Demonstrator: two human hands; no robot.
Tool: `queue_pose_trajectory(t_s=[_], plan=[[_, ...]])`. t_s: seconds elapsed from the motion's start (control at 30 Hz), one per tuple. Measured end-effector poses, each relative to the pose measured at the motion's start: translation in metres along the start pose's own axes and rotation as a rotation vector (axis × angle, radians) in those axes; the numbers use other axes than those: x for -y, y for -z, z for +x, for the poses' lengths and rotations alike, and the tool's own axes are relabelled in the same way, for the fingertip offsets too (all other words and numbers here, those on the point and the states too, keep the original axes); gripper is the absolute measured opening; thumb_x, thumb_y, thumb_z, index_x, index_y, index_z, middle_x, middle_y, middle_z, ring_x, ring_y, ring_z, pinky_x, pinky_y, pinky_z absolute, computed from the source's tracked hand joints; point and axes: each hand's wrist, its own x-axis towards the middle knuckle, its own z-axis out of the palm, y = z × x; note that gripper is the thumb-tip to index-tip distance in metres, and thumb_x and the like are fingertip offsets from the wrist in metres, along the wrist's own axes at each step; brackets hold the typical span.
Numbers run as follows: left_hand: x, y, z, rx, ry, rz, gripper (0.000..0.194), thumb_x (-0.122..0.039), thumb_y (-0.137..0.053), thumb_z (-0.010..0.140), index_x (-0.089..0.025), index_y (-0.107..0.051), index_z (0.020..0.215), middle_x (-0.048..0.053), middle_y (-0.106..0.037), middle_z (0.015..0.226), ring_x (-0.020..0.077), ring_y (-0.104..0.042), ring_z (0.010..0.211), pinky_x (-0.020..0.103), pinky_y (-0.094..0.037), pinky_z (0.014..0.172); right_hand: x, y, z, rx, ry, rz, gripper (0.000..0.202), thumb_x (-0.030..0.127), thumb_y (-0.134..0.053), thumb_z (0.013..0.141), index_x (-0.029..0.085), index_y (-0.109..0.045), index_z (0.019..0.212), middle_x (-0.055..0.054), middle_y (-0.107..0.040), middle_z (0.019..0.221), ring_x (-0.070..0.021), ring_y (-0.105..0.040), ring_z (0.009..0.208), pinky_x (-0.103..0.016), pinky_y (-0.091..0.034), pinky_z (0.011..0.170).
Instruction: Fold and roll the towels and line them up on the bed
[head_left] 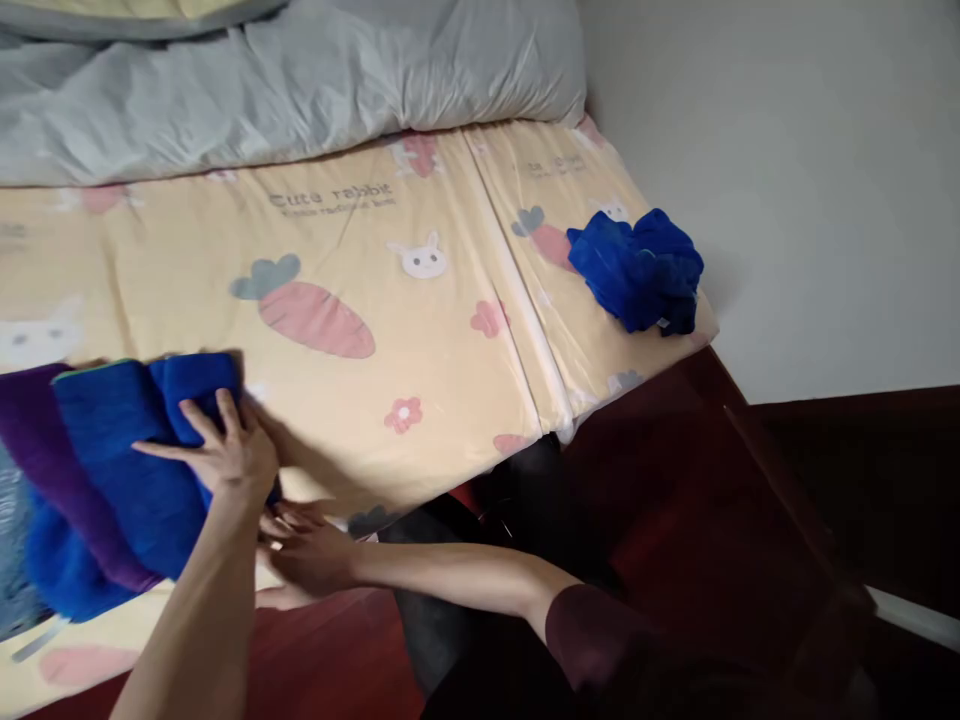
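My left hand (pixel 229 450) lies on a folded blue plush cloth (pixel 124 440), its fingers spread and pressing flat on the top. Beside it, at the cloth's near right edge, is my right hand (pixel 315 555), with the thumb held apart from the other fingers. Its fingertips are close to the cloth's corner; whether they touch it I cannot tell. A purple cloth (pixel 67 480) and a grey-blue cloth (pixel 15 550) lie at the left, against the blue one. On the far right corner of the mattress sits a crumpled blue cloth (pixel 637 270).
Everything lies on a yellow mattress (pixel 442 360) printed with carrots and rabbits, with a white seam across its right part. A grey quilt (pixel 315 90) is bunched along the back. A pale wall (pixel 810 200) stands at right, above dark red floor (pixel 675 500).
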Motion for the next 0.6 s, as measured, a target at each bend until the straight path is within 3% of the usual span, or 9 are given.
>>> queue_pose_trajectory(t_s=[0.07,0.13,0.17,0.23,0.3,0.4,0.5,0.53,0.6], plan=[[-0.002,0.006,-0.004,-0.016,-0.022,0.023,0.043,-0.004,-0.046,0.101,0.009,-0.056,0.141,0.029,-0.044,0.164,0.0513,-0.015,0.162,0.096,-0.003,0.106,-0.016,0.008,-0.006,0.103,0.058,0.141,0.040,0.040,-0.080,0.094,0.018,-0.070,0.127,-0.014,-0.053,0.163,-0.0295,-0.053,0.151,-0.039,-0.040,0.128],[-0.009,0.011,-0.013,-0.054,-0.082,0.008,0.044,-0.006,-0.046,0.101,0.010,-0.057,0.140,0.031,-0.045,0.162,0.0528,-0.017,0.161,0.097,-0.006,0.103,-0.044,0.034,-0.030,0.182,0.097,0.309,0.031,0.035,-0.072,0.101,0.022,-0.069,0.128,-0.005,-0.062,0.156,-0.0190,-0.061,0.144,-0.028,-0.046,0.120],[-0.016,0.012,-0.022,-0.072,-0.122,-0.015,0.045,-0.008,-0.045,0.102,0.010,-0.056,0.141,0.033,-0.043,0.163,0.0533,-0.018,0.161,0.096,-0.007,0.103,-0.061,0.055,-0.049,0.199,0.070,0.373,0.030,0.035,-0.069,0.103,0.021,-0.069,0.129,-0.003,-0.065,0.153,-0.0159,-0.065,0.138,-0.025,-0.050,0.115],[-0.034,0.012,-0.052,-0.093,-0.209,-0.073,0.048,-0.013,-0.044,0.104,0.008,-0.055,0.146,0.034,-0.037,0.166,0.0535,-0.017,0.162,0.094,-0.007,0.108,-0.103,0.109,-0.097,0.044,-0.052,0.409,0.023,0.029,-0.064,0.106,0.016,-0.071,0.124,-0.007,-0.069,0.148,-0.0151,-0.062,0.141,-0.028,-0.046,0.120],[-0.061,0.008,-0.103,-0.083,-0.273,-0.117,0.053,-0.018,-0.047,0.104,0.003,-0.053,0.152,0.032,-0.036,0.168,0.0512,-0.017,0.162,0.086,-0.010,0.119,-0.150,0.178,-0.150,-0.178,-0.293,0.286,0.016,0.021,-0.064,0.105,0.013,-0.074,0.113,-0.010,-0.073,0.140,-0.0170,-0.062,0.140,-0.033,-0.043,0.123],[-0.108,-0.009,-0.217,0.064,-0.378,-0.344,0.057,-0.018,-0.048,0.100,-0.009,-0.057,0.155,0.024,-0.037,0.171,0.0430,-0.015,0.165,0.068,-0.027,0.131,-0.221,0.287,-0.222,-0.544,-0.761,-0.052,0.019,0.012,-0.057,0.103,0.014,-0.075,0.109,-0.012,-0.068,0.145,-0.0169,-0.059,0.136,-0.035,-0.038,0.125],[-0.143,-0.037,-0.336,0.228,-0.401,-0.475,0.052,-0.022,-0.050,0.093,-0.031,-0.075,0.138,0.015,-0.057,0.159,0.0424,-0.045,0.153,0.064,-0.050,0.122,-0.279,0.379,-0.275,-0.673,-0.985,-0.220,0.031,0.012,-0.055,0.100,0.011,-0.073,0.124,-0.017,-0.052,0.161,-0.0222,-0.051,0.141,-0.040,-0.035,0.126],[-0.148,-0.047,-0.366,0.266,-0.403,-0.487,0.053,-0.022,-0.049,0.091,-0.038,-0.078,0.132,0.014,-0.067,0.147,0.0440,-0.061,0.139,0.069,-0.056,0.114,-0.294,0.402,-0.288,-0.702,-1.051,-0.302,0.035,0.014,-0.054,0.100,0.013,-0.072,0.130,-0.016,-0.047,0.164,-0.0242,-0.045,0.146,-0.041,-0.036,0.125],[-0.151,-0.065,-0.405,0.339,-0.415,-0.529,0.055,-0.023,-0.047,0.089,-0.048,-0.079,0.126,0.011,-0.077,0.129,0.0444,-0.071,0.122,0.074,-0.060,0.104,-0.318,0.438,-0.308,-0.719,-1.100,-0.351,0.042,0.014,-0.053,0.099,0.012,-0.069,0.137,-0.018,-0.040,0.169,-0.0302,-0.035,0.154,-0.049,-0.033,0.127]])
